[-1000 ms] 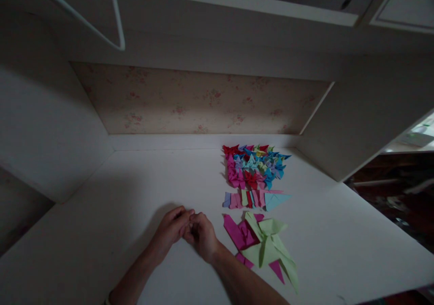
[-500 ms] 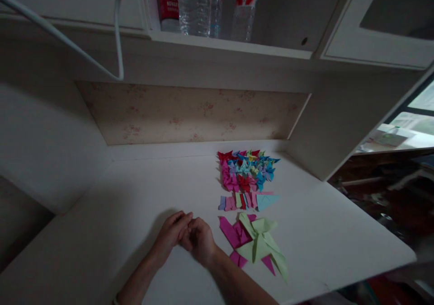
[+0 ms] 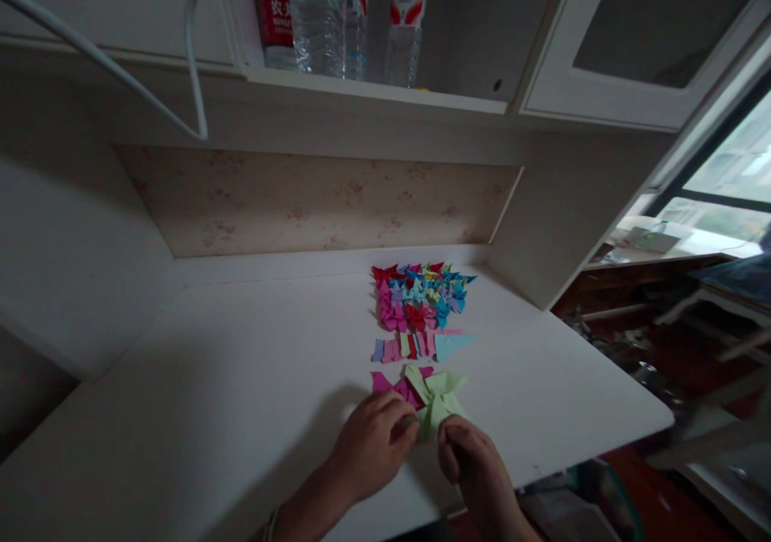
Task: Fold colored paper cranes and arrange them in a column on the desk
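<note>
My left hand (image 3: 374,446) and my right hand (image 3: 467,454) lie on a white desk (image 3: 241,381), both closed with their fingers on a folded light green paper (image 3: 438,393). Under and beside it lie folded magenta papers (image 3: 391,385). Just beyond is a row of small folded strips (image 3: 415,345) in pink, green, red and blue. Farther back sits a pile of several small folded paper pieces in many colours (image 3: 418,295). What the fingertips pinch is partly hidden by the hands.
A floral back panel (image 3: 313,201) and white side walls enclose the desk. A shelf above holds plastic bottles (image 3: 337,16). A white cable (image 3: 150,84) hangs at upper left. To the right the desk edge drops to a cluttered floor, with a window (image 3: 723,173) beyond.
Both hands moved right from the bare desk onto the green and magenta papers. The view shifted right and up, showing more shelf and window.
</note>
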### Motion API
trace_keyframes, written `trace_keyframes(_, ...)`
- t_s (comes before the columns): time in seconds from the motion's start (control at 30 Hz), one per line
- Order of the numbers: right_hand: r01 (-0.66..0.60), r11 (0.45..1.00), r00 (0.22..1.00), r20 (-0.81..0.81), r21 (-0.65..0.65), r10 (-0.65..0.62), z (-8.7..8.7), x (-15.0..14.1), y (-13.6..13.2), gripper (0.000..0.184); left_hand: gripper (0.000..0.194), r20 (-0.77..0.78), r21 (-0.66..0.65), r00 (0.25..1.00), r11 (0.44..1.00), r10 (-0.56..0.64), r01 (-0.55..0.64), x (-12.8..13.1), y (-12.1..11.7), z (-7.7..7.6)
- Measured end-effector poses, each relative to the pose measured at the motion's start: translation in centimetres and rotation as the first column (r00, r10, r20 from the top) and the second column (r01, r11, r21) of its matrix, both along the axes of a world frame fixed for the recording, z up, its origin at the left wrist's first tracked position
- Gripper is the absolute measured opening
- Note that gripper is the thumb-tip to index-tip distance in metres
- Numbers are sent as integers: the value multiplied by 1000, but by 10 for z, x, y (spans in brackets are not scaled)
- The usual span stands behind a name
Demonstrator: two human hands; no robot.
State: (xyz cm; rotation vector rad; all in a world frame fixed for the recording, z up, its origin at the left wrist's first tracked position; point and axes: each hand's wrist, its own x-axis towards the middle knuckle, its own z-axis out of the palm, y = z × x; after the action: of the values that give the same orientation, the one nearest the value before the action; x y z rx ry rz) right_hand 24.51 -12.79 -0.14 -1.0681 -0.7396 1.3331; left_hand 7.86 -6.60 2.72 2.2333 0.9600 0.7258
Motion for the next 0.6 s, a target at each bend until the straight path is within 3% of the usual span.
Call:
trace_keyframes(0.1, 150, 988, 987, 58, -38, -147, -18, 27, -14, 39, 23, -95, 99, 989, 987, -116, 126, 31, -5, 2)
trace_keyframes(0.2, 251, 967, 961, 132, -53, -242, -34, 48, -20, 40, 43, -194, 155, 970, 972, -145, 177, 52, 0, -10)
trace_keyframes(0.3, 269, 962, 946, 202, -47, -255, -44, 64, -17, 36, 56, -286, 166, 943, 961, -169, 223, 63, 4, -26)
trace_keyframes(0.43, 248, 969, 935, 268, -21, -233, -42, 77, -4, 35, 52, -346, 122, 922, 966, -175, 229, 65, -1, -37)
trace_keyframes(0.6, 178, 984, 921, 353, 1, -167, -27, 78, 11, 38, 44, -369, 55, 911, 974, -186, 221, 44, -16, -30)
